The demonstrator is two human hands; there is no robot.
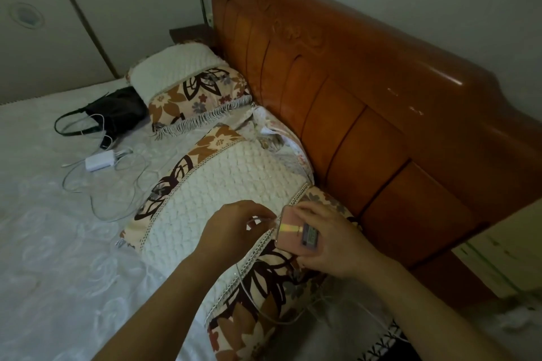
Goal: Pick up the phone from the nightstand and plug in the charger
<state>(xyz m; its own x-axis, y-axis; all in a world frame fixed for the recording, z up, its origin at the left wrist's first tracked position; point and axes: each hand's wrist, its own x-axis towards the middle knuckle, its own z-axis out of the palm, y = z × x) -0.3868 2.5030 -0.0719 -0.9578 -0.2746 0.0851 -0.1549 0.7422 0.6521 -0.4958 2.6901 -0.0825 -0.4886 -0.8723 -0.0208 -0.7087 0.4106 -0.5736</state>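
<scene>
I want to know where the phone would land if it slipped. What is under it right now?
The pink phone, held in the right hand, hangs over the near pillow, by its floral edge. The hand's palm and fingers cover the spot directly below, so contact with the pillow cannot be judged.

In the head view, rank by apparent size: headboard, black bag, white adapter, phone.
1. Headboard, by far largest.
2. Black bag.
3. Phone and white adapter: they look alike; the phone is nearer and partly covered by the right hand, so unranked.
</scene>
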